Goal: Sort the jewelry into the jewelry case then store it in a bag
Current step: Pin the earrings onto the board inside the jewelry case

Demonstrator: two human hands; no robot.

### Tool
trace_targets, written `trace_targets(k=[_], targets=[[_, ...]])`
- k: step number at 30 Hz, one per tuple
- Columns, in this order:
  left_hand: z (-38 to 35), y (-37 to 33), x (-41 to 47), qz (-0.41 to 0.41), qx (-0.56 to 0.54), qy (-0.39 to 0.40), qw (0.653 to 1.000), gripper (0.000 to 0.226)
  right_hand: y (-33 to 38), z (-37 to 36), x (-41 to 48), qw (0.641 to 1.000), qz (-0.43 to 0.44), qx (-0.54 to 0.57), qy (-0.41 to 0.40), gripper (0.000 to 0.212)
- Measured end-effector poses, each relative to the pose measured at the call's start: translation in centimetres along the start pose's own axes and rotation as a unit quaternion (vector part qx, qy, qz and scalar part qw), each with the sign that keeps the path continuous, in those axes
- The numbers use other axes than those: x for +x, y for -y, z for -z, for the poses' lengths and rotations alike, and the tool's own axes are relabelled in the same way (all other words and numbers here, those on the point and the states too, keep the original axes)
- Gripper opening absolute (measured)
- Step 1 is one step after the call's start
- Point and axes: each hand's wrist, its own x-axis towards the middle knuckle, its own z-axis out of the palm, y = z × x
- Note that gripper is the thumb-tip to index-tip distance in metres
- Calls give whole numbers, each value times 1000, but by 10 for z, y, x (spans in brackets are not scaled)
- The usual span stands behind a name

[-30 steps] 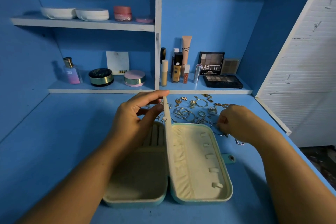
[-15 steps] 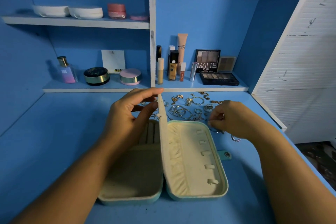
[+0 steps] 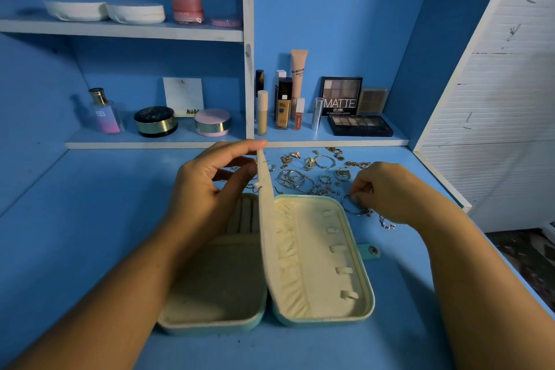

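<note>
Jewelry case [image 3: 318, 252] open; left hand [image 3: 207, 189] pinches divider flap [image 3: 265, 213] upright for access; right hand's [image 3: 390, 192] curled fingers pinch a bangle [image 3: 354, 213].

I see teal jewelry case [image 3: 324, 322] open flat, cream-lined, middle flap [image 3: 265, 219] upright. Loose jewelry [image 3: 303, 179] piled just beyond it; silver bangle [image 3: 350, 210] beside far-right corner.
</note>
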Motion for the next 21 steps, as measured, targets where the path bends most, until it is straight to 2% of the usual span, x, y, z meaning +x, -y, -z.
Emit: trace_targets(k=[10, 17, 20, 21], targets=[[1, 0, 0, 2, 0, 0, 1000, 27, 10, -3, 3, 1000, -8, -10, -5, 11], [0, -1, 0, 1, -6, -2, 1000, 27, 15, -4, 6, 998, 27, -57, -15, 10], [0, 0, 0, 2, -11, 0, 1000, 26, 21, -1, -4, 991, 97, 39, -79, 6], [0, -1, 0, 3, -12, 3, 1000, 25, 26, -1, -9, 985, 130, 79, -77, 7]])
